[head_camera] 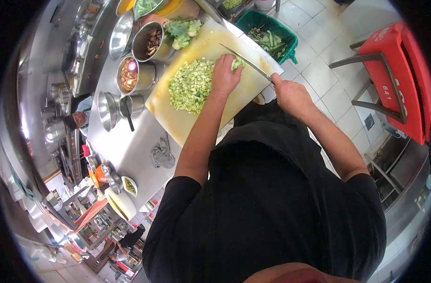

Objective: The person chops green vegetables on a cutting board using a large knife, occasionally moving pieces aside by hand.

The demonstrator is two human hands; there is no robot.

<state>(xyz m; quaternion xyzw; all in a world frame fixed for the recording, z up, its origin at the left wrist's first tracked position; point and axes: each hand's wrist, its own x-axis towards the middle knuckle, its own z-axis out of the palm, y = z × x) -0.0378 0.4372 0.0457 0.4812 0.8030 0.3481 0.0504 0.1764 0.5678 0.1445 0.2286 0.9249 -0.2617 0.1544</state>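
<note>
A long kitchen knife [249,63] is gripped by its handle in my right hand [292,94], its blade slanting across the right part of a yellow-stained white cutting board [192,129]. Beside the blade, my left hand [226,75] has its fingers on a pale green vegetable piece [238,63]. To the left of that hand lies a wide heap of diced green vegetable [191,85]. Leafy green vegetable heads [183,32] rest at the board's far left corner.
Metal pots, one with brown pieces [153,42], another with sliced food and an onion [129,76], stand left of the board. A grey cloth [162,152] lies on the steel table [137,141]. A green-lined bin [293,39] and red chair [392,81] are at right. Other people are farther left.
</note>
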